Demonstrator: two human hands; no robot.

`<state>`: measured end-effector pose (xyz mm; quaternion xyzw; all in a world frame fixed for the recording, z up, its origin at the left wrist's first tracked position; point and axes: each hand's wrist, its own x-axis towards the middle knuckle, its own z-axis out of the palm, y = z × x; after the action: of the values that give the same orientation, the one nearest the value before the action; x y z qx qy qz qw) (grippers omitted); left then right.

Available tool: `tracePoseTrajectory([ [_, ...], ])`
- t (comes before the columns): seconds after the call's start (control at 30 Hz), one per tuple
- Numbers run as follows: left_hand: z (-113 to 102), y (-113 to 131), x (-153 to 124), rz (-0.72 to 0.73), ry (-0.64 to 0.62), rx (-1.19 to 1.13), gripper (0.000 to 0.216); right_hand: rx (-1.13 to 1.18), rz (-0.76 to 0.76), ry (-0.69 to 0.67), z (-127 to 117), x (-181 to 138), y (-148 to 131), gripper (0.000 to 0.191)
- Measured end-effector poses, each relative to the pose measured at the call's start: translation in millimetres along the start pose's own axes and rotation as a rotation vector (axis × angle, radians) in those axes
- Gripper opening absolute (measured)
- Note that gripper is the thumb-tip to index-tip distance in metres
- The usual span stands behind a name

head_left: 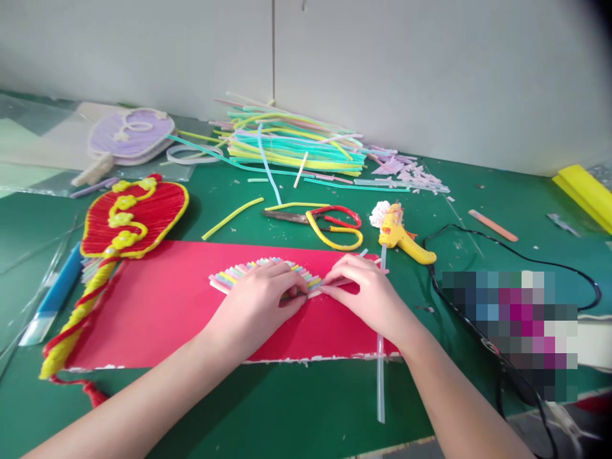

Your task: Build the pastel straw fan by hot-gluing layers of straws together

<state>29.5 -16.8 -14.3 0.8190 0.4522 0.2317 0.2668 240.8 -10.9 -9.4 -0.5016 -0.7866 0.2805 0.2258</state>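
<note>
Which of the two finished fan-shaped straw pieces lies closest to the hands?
The red fan with yellow flowers, beside the red sheet; the lilac fan lies farther back.
</note>
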Motion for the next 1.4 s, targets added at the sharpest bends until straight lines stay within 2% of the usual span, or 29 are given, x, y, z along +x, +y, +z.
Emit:
tracePoseTrajectory([
  [0.3,-1,1,0,-0.008,-0.022,0.013,0.011,-0.041,-0.081,-0.004,-5,2,1,0.008],
  [0.73,-2,0,1,0.001,-0.011,-0.003,0.012,-0.011,-0.029,0.029,-17,0,9,0.005],
  [1.03,-2,1,1,-0.012,-0.013,-0.007,0.011,-0.237,-0.111,0.124,-11,1,16,0.008],
  [1.27,-3,1,1,-0.027,-0.020,-0.012,0.010,0.005,0.013,0.043,-10,2,13,0.008],
  [1.4,-3,1,1,-0.031,-0.018,-0.002,0.011,0.037,0.039,0.025,-10,3,15,0.007],
])
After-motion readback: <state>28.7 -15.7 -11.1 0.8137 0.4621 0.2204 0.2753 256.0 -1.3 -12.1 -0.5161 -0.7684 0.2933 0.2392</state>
